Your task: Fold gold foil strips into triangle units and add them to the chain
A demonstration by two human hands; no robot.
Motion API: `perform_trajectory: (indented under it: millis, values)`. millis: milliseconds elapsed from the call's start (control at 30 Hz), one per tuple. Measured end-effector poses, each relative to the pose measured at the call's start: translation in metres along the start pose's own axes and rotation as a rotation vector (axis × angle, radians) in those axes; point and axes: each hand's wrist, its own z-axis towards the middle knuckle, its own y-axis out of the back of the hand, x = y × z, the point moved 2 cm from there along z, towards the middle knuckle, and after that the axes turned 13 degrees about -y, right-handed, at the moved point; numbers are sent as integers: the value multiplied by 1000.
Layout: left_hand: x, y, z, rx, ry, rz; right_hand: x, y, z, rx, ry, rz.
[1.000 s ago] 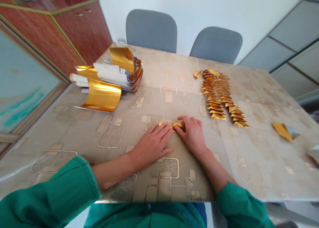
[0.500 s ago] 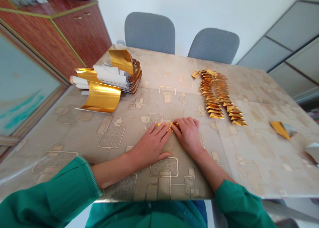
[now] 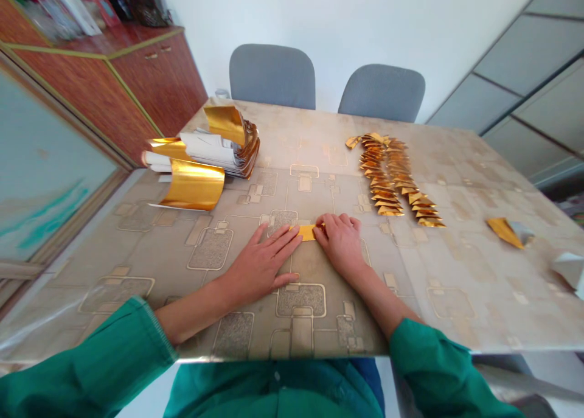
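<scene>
Pressing 1 gold foil piece [image 3: 308, 232] onto 1 table [image 3: 456, 284]: left hand [image 3: 260, 263] and right hand [image 3: 340, 244], both flat, open-fingered.

table [image 3: 456, 284]: fills my view, near edge against the person.
strip [image 3: 308, 232]: on the table, centre front, between the two hands.
left hand [image 3: 261, 264]: flat on the table, left of the strip, fingertips touching its left end.
right hand [image 3: 340, 243]: right of the strip, fingertips on its right end.
sheets [image 3: 214, 150]: stacked far left, behind the left hand, well apart from it.
folded pieces [image 3: 392, 177]: I count two rows, behind and right of the right hand.
loose piece [image 3: 504, 230]: far right, well apart from the rows.
chairs [image 3: 272, 76]: two side by side, behind the far edge.
cabinet [image 3: 137, 71]: left of the table, behind the sheets.
</scene>
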Motion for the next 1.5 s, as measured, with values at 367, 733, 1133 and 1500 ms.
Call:
perform_trajectory:
  millis: [367, 733, 1133, 1500]
  values:
    - [-4, 9, 6, -115, -39, 49, 1, 1, -1, -1, 3, -9]
    - [-16, -5, 16, -15, -19, 3, 0, 2, 0, 11, -8, 43]
    - [-16, -7, 16, 10, 7, -17, 0, 0, 1, 37, -33, 43]
    - [-14, -1, 17, 19, 5, -25, 3, 4, -10, -27, 19, 57]
